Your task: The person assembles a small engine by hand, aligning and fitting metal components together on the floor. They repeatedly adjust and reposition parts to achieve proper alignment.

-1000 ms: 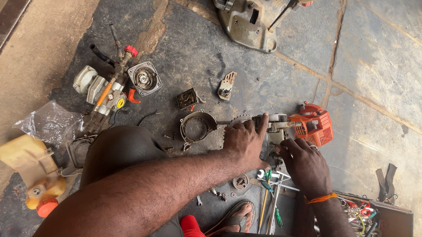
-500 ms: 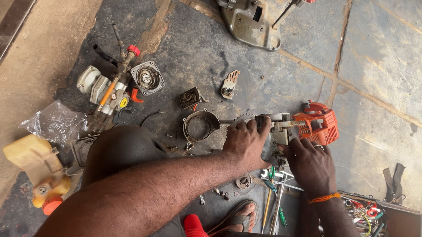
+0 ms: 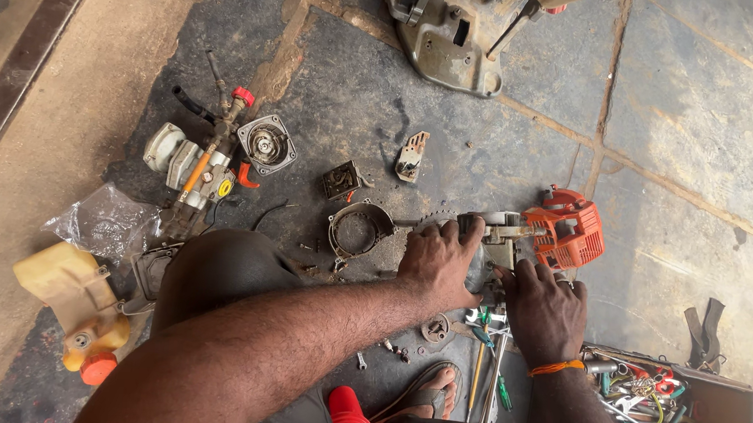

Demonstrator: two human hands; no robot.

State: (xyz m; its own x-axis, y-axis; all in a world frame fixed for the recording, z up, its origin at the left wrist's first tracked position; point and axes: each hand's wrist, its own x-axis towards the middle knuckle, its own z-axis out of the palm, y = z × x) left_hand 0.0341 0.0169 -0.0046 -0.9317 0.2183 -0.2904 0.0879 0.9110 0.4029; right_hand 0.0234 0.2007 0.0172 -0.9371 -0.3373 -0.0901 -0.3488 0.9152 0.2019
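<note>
Your left hand (image 3: 437, 262) is closed down over the top of the small engine (image 3: 516, 237) lying on the stone floor (image 3: 701, 111), fingers curled around its grey metal body just left of the orange plastic cover (image 3: 567, 234). Your right hand (image 3: 547, 305) sits against the near side of the same body, fingers bent in; whether it pinches a tool or a fastener there cannot be told, since the fingertips are hidden.

The engine rests on its side with nothing bracing it, so in my judgement a hard push from either hand could roll it and nip your fingers against the floor. The toothed edge showing just left of your left hand could scrape your knuckles if the grip slips. Small screws (image 3: 393, 352) lie loose by your sandalled foot (image 3: 434, 392), easy to kick away or lose in the grime. The round metal housing (image 3: 359, 228) is just beside your left wrist, and a sweep of the forearm could knock it.

Further left lie the recoil starter cover (image 3: 264, 144), a carburettor assembly with an orange tube (image 3: 198, 171), and a crumpled clear plastic bag (image 3: 104, 223), unmarked as far as can be seen. A cream-yellow fuel tank (image 3: 70, 292) with an orange-red cap lies at the far left; a small yellow round sticker shows on the carburettor assembly. An open toolbox (image 3: 716, 412) stands at your right.
</note>
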